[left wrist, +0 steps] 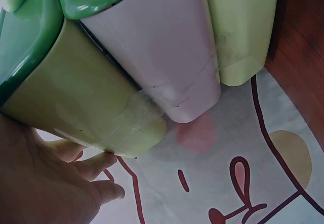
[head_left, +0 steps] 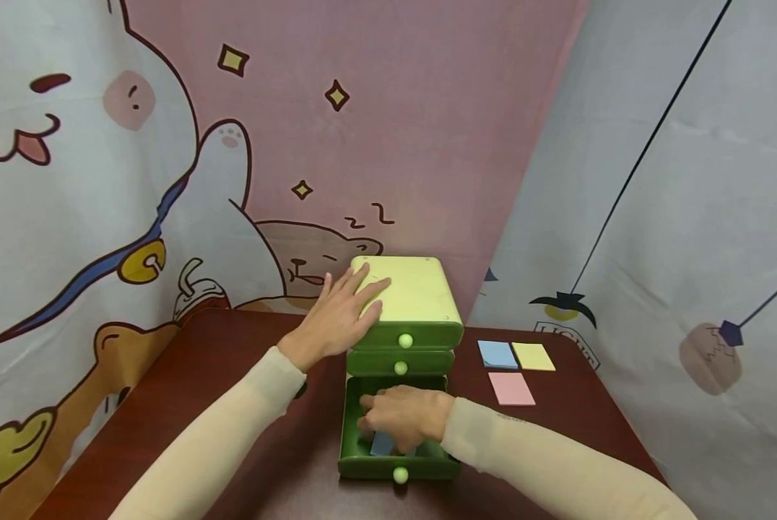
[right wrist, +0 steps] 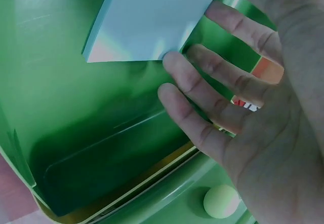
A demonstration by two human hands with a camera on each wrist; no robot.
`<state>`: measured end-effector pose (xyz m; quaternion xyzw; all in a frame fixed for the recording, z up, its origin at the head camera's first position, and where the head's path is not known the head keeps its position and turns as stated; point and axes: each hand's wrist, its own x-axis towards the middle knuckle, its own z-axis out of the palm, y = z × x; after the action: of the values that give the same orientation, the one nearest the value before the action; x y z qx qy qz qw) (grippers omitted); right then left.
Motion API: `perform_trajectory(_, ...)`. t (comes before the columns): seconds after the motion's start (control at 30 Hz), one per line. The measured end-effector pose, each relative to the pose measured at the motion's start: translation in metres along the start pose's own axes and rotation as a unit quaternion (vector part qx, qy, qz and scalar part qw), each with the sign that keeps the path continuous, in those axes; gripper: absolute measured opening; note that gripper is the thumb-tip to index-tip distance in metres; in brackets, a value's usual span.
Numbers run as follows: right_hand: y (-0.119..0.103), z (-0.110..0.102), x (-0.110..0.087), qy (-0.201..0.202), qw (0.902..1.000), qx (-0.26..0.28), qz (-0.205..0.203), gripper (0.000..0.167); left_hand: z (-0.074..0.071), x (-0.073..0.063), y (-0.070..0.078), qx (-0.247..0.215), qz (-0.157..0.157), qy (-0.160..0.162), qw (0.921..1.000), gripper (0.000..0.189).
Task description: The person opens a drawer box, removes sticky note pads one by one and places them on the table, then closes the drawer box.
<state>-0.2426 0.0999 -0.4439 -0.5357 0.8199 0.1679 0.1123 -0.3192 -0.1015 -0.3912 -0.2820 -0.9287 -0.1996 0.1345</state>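
A small desktop drawer cabinet (head_left: pixel 421 289) has a pale yellow top and green drawer fronts with round knobs. Its bottom drawer (head_left: pixel 400 469) is pulled out. My left hand (head_left: pixel 336 318) rests spread on the cabinet's top at its left edge; the left wrist view shows those fingers against the yellow casing (left wrist: pixel 101 97). Inside the drawer, my right hand (head_left: pixel 404 419) holds a blue sticky-note pad (right wrist: pixel 147 21) close over the green floor. Its fingertips (right wrist: pixel 174 62) lie along one edge of the pad, and the thumb's tip is hidden in the right wrist view.
Right of the cabinet on the dark red-brown table (head_left: pixel 245 347) lie a blue pad (head_left: pixel 497 354), a yellow pad (head_left: pixel 534 357) and a pink pad (head_left: pixel 511 388). Cartoon-printed cloth (head_left: pixel 427 130) hangs behind the table. The upper two drawers (head_left: pixel 372 363) are pushed in.
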Motion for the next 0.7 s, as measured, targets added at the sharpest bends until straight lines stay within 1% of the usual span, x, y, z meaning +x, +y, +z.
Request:
perform_trajectory(0.23, -0.0015, 0.0022, 0.0033, -0.002, 0.9993, -0.038, 0.004, 0.050, 0.0008, -0.0002, 0.0005, -0.002, -0.001, 0.000, 1.0000, 0.063)
perform_trajectory(0.47, 0.0034, 0.0056, 0.0049, -0.003, 0.9993, -0.021, 0.031, 0.056, 0.0017, -0.0009, -0.0006, -0.002, -0.002, -0.002, 1.0000, 0.064)
perform_trajectory(0.7, 0.0046, 0.0081, 0.0038, -0.004, 0.9980, -0.019, 0.060, 0.063, 0.0016, -0.0004, -0.0017, 0.002, 0.001, 0.000, 1.0000, 0.063)
